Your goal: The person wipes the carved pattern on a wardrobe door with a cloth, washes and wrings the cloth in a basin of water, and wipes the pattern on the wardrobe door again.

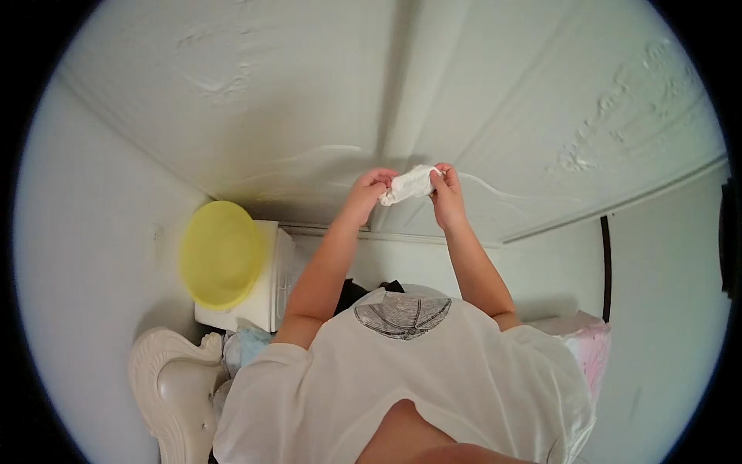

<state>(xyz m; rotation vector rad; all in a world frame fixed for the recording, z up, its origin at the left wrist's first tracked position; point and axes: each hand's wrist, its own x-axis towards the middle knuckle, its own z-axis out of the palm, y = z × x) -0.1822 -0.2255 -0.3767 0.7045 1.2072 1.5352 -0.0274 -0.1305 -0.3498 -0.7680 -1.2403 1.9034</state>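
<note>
A small white cloth bundle [410, 185], rolled or folded, is stretched between my two hands in front of the white panelled surface. My left hand [369, 192] pinches its left end, with the fingertips bent in. At the right end, my right hand [447, 193] grips it, the thumb lying on top and the fingers curled behind. The bundle slants slightly, its right end a little higher. Its exact kind cannot be made out.
A yellow basin [222, 255] sits on a white box [274, 271] at the left. Below it stands a carved cream headboard [174, 387] beside some cloth. Tall white panels [309, 93] with raised patterns rise ahead. A pink and white item [591, 348] lies at the right.
</note>
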